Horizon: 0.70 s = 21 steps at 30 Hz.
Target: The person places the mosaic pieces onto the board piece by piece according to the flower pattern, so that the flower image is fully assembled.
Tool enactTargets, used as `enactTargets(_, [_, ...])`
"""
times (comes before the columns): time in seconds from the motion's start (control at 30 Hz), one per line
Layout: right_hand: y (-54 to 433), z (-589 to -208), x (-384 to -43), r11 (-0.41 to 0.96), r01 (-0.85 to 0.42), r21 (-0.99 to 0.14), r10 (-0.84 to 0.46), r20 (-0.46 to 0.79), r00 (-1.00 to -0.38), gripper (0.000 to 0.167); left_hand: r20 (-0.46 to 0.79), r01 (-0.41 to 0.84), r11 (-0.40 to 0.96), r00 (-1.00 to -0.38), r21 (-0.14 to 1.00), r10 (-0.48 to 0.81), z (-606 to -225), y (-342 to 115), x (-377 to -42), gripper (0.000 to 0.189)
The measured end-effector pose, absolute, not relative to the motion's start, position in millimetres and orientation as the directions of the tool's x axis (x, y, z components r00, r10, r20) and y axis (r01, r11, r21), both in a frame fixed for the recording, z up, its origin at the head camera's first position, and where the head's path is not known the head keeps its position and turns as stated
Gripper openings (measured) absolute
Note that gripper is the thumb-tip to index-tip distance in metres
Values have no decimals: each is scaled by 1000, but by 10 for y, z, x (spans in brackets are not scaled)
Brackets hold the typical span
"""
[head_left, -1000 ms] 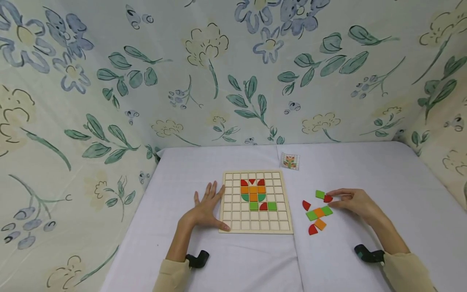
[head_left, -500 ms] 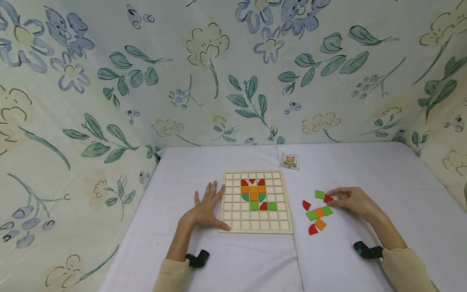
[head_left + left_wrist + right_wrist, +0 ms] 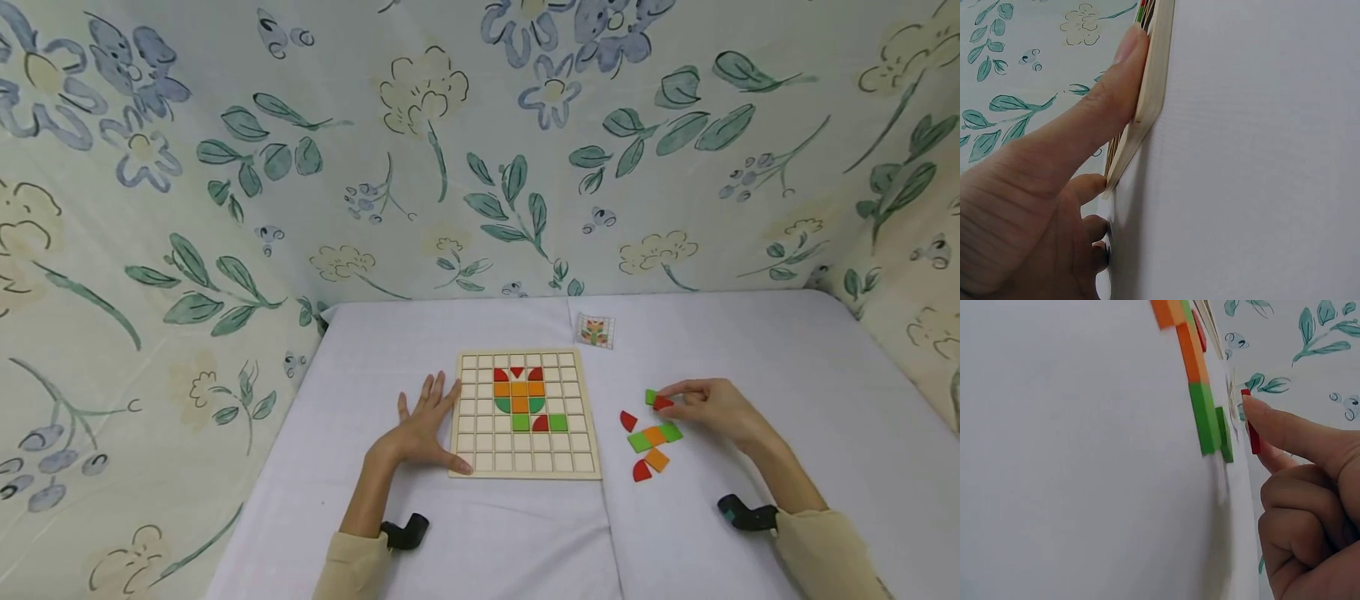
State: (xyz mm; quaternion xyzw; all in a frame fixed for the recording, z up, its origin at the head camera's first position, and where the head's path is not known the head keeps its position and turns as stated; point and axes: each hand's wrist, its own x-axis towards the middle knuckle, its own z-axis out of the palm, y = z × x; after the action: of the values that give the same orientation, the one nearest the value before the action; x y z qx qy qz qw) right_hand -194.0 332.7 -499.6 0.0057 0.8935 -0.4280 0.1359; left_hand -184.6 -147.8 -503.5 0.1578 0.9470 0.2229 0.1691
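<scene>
A white-clothed desk [image 3: 525, 542] carries a square, pale wooden grid board [image 3: 525, 463]. The person's left grip [image 3: 422, 432], fingers spread, touches the board's left edge; the right grip [image 3: 714, 407] pinches a thin red tile [image 3: 662, 402] above the desk, near a green square tile [image 3: 649, 397].

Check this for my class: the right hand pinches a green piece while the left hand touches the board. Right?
Not green: the right hand pinches a red piece, as the right wrist view shows. The left hand does touch the board.
</scene>
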Motion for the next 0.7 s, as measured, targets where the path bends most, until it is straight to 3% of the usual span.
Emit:
enactTargets(0.4, [2505,-4848,-1930,517,-2,-856,-405,-242,-882,30,-246,228,855,-895,467,372,-5062,-1491,-1850,140])
enactTargets(0.7, [2195,-4960,-1937,433,-78,-898,-562,-202,-802,30,-243,222,856,-898,467,366,-5042,-1481,-1844,140])
